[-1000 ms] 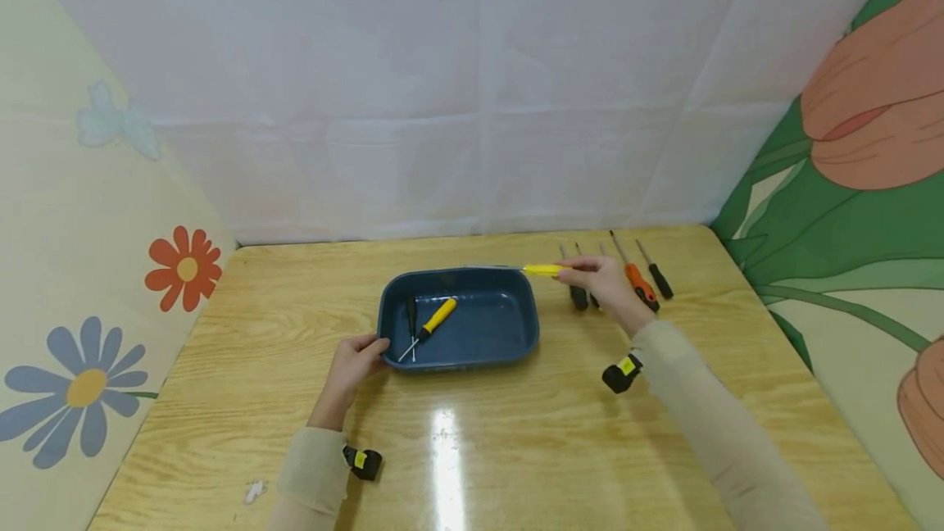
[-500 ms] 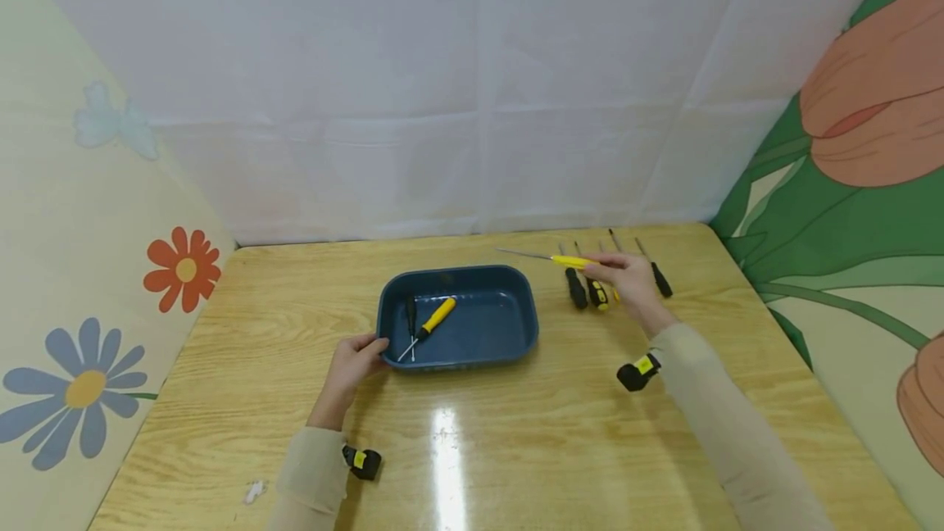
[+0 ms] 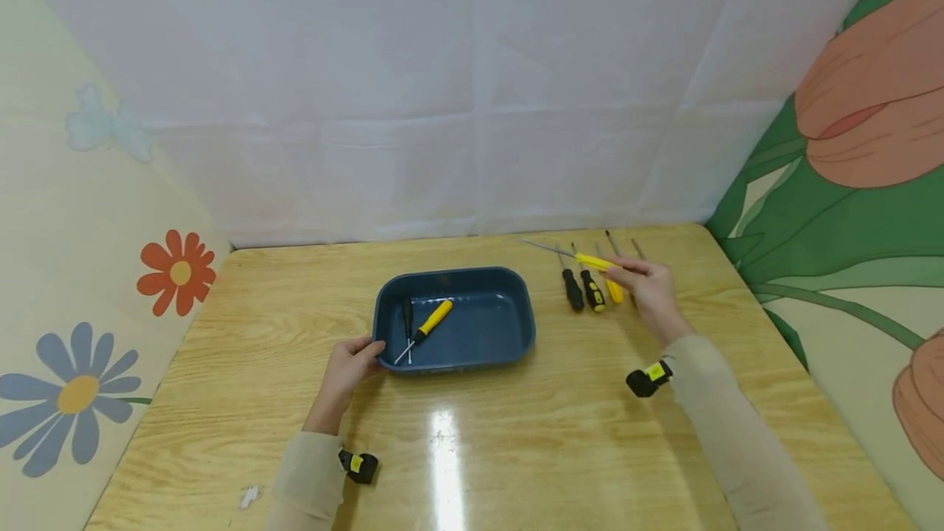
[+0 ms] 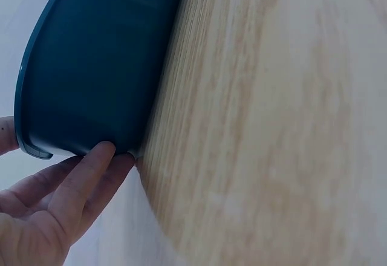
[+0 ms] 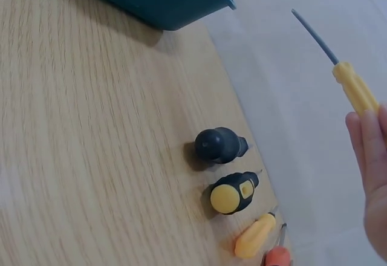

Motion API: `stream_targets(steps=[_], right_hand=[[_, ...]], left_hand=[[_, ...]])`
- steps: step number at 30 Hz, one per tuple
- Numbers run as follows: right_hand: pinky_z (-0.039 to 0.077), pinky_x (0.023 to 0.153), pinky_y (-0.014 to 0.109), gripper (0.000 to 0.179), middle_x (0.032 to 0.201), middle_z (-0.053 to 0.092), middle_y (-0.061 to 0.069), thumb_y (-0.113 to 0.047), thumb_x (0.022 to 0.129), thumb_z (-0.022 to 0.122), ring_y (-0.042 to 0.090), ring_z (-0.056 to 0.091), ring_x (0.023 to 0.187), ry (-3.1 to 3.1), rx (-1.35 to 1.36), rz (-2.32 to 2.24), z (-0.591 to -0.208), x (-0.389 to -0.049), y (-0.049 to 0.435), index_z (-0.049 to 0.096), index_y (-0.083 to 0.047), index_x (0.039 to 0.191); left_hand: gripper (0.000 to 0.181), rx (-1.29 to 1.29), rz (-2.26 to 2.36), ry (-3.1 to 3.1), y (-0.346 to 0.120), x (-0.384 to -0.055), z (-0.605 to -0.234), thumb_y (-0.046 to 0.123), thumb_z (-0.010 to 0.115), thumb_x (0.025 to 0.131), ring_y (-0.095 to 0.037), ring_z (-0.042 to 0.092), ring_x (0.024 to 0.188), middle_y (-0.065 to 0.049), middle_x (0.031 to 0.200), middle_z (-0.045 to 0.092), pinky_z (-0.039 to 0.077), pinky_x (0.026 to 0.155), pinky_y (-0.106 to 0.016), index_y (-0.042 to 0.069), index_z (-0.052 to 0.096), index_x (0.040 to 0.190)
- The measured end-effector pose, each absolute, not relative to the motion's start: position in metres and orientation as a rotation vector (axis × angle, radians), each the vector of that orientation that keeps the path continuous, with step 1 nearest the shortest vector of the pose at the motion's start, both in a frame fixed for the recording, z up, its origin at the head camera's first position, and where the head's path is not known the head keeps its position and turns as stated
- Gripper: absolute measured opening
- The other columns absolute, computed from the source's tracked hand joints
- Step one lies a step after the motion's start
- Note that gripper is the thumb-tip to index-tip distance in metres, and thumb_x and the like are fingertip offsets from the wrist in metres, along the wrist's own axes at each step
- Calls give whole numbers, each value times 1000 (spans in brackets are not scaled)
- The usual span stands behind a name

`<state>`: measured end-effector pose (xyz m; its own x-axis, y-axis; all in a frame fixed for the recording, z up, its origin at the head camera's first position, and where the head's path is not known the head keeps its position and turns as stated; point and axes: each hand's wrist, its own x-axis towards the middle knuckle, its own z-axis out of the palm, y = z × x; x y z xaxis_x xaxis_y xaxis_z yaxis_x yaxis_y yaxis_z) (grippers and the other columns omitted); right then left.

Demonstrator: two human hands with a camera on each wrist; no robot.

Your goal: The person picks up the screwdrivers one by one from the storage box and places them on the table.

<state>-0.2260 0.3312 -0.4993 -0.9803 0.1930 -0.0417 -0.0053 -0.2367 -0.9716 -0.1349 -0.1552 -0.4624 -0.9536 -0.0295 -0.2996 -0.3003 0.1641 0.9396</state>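
Observation:
My left hand grips the left end of a dark blue plastic bin, thumb at the rim and fingers against the outer wall in the left wrist view. Inside the bin lie a small black screwdriver and a yellow-and-black screwdriver, shafts crossing. Held up by its handle, a yellow screwdriver is pinched in my right hand, its shaft pointing left. Below it on the table are a black screwdriver, a black-and-yellow one and another yellow one.
A red-orange handled screwdriver lies beyond these; my right hand hides most of it in the head view, along with a further one. A white scrap sits at the table's front left. A white cloth hangs behind the table.
My right hand has drawn the yellow screwdriver rightward from the bin's back rim to above the row of screwdrivers, its tip now tilted up. My left hand stays on the bin.

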Motion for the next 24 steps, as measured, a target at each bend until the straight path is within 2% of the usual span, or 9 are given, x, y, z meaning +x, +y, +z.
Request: stream_targets(steps=[3,8,16,24], right_hand=[[53,74,27,54,102,65,11,-13,71,77,21,65,85,-1845,-300,2284,-511,-230,338,57,9,115],[53,71,26,54,95,65,12,-12,68,79,20,66,80,-1764,-381,2241,-510,-228,343,58,11,112],[53,69,23,60,87,67,7,-12,65,81,16,67,77,-1707,-493,2194,-508,-223,351,56,13,114],[53,71,24,52,87,66,8,-8,65,81,16,67,77,-1506,-544,2238,-506,-214,363,61,8,110]], left_hand=[[35,-321,1866,2231,-155,-135,-462,8,50,90,-17,64,79,-26,106,60,53,76,-35,-14,53,117],[35,-325,1864,2232,-156,-135,-462,8,50,90,-18,64,79,-26,105,60,54,75,-33,-14,53,117],[35,-327,1865,2234,-157,-134,-463,8,50,90,-16,64,77,-25,103,61,54,75,-34,-15,53,116],[35,-315,1869,2230,-157,-134,-463,7,50,90,-14,64,76,-26,104,60,54,76,-35,-16,52,117]])
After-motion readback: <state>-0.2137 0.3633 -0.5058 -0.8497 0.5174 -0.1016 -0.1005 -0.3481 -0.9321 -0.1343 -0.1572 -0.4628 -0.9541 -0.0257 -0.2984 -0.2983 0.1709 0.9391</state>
